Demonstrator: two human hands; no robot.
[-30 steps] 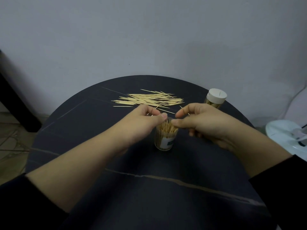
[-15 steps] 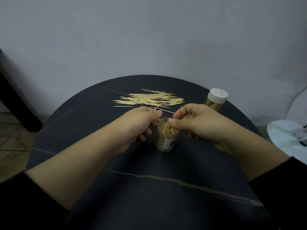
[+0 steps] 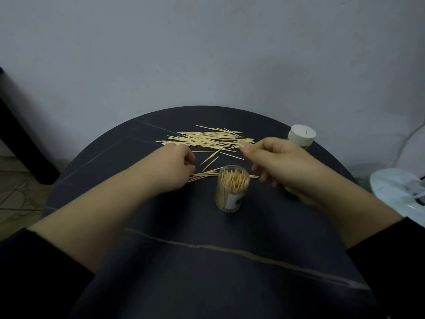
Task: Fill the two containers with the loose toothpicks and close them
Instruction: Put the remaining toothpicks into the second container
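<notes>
An open clear container (image 3: pixel 232 192) stands upright at the table's middle, packed with toothpicks. A second container (image 3: pixel 301 135) with a white lid stands at the far right, partly behind my right hand. The main pile of loose toothpicks (image 3: pixel 207 139) lies beyond both hands. My left hand (image 3: pixel 174 166) is left of the open container, its curled fingers over the end of a small bunch of toothpicks (image 3: pixel 204 175) on the table. My right hand (image 3: pixel 276 162) hovers to the container's right, thumb and forefinger pressed together at the pile's near edge. A yellow-green thing (image 3: pixel 290 190) shows under its palm.
The round dark table (image 3: pixel 207 261) has a pale vein across its near half. A white object (image 3: pixel 400 192) sits off the table's right edge. A dark furniture leg (image 3: pixel 20 139) stands at the left by the wall.
Both hands have left the open container's mouth. The left one moved left and down onto the small bunch; the right one moved right and towards the pile.
</notes>
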